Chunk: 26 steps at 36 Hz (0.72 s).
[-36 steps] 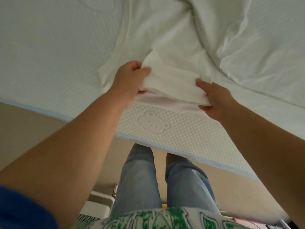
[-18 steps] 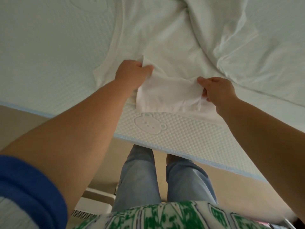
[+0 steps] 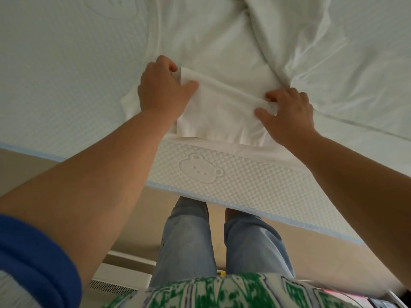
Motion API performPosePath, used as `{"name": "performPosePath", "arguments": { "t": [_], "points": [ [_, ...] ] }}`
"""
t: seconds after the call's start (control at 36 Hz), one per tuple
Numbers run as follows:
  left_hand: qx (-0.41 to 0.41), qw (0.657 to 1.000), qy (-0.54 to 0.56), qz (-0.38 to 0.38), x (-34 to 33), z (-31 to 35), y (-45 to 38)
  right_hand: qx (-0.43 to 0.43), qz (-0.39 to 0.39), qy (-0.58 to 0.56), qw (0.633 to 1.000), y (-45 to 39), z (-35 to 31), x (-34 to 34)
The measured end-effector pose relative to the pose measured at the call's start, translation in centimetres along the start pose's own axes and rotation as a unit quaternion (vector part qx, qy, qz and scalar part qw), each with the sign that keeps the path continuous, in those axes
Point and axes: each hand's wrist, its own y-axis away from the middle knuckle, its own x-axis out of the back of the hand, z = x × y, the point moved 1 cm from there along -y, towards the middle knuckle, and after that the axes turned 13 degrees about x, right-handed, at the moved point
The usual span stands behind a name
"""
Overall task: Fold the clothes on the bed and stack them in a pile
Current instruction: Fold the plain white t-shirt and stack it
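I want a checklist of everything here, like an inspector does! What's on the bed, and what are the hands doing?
Surface: bed cover, white and bumpy, with a bear outline near its blue edge.
Job's things: small white cloth, partly folded, lying on a larger white garment.
Clutter: rumpled white sheet at the right.
Hands: left hand pinches the cloth's left corner; right hand pinches its right end.
Cables: nothing seen.
Surroundings: tan floor, the person's jeans, a white grilled box.
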Motion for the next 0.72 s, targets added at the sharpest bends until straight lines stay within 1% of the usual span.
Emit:
{"name": "performPosePath", "arguments": {
  "t": [0.08, 0.14, 0.19, 0.28, 0.33, 0.42, 0.5, 0.56, 0.64, 0.72],
  "points": [
    [0.015, 0.996, -0.043, -0.079, 0.3, -0.6, 0.0, 0.001, -0.060, 0.025, 0.998, -1.4, -0.3, 0.4],
    [0.019, 0.990, -0.073, -0.121, 0.5, -1.0, -0.2, 0.007, -0.087, 0.002, 0.996, -2.1, -0.4, 0.9],
    [-0.005, 0.988, -0.053, -0.144, 1.0, -1.2, -0.4, 0.016, -0.094, -0.043, 0.995, -2.4, -0.3, 1.2],
    [-0.029, 0.987, 0.068, -0.140, 1.9, -1.3, -0.7, 0.017, -0.087, -0.071, 0.994, -2.3, 0.0, 1.3],
    [-0.055, 0.986, 0.101, -0.124, 2.3, -1.5, -0.5, 0.015, -0.074, -0.083, 0.994, -2.3, 0.2, 1.1],
    [-0.067, 0.988, 0.072, -0.117, 2.1, -2.0, -0.7, 0.011, -0.070, -0.079, 0.994, -2.2, 0.4, 0.6],
    [-0.037, 0.991, 0.038, -0.126, 1.9, -2.6, -1.6, 0.017, -0.047, -0.059, 0.997, -2.2, 0.0, 0.2],
    [-0.021, 0.991, 0.021, -0.131, 2.1, -2.9, -1.9, 0.035, -0.016, -0.038, 0.999, -2.1, -0.4, 0.1],
    [-0.023, 0.991, -0.011, -0.131, 2.5, -3.7, -1.5, 0.070, 0.025, -0.005, 0.997, -1.5, -1.0, 0.1],
    [-0.015, 0.989, -0.051, -0.137, 2.9, -5.2, -0.4, 0.108, 0.042, 0.038, 0.993, -0.5, -1.7, 0.0]
  ]
}}
